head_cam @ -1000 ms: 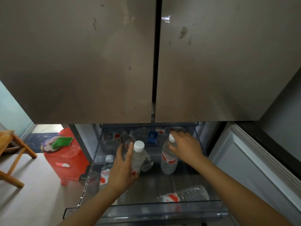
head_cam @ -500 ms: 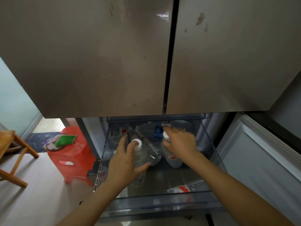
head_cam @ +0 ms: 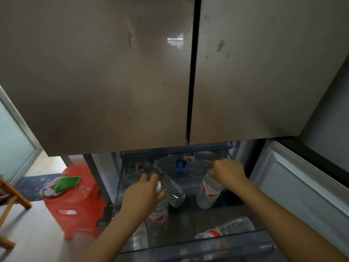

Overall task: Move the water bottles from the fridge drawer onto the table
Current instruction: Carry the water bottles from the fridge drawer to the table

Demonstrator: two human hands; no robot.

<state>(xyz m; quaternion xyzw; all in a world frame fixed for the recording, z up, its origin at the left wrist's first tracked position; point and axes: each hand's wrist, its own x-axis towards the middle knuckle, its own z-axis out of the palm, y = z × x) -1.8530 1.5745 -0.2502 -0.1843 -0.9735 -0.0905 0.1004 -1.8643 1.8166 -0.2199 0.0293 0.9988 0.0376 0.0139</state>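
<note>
Here, under the closed fridge doors (head_cam: 105, 76), the pulled-out fridge drawer (head_cam: 236, 243) holds the water bottles (head_cam: 233, 228). Your right hand (head_cam: 229, 173) curls its fingers around the top of a red-labelled bottle (head_cam: 208, 192) standing at the right; your left hand (head_cam: 142, 195) clamps the neck of a white-capped bottle (head_cam: 158, 218).
</note>
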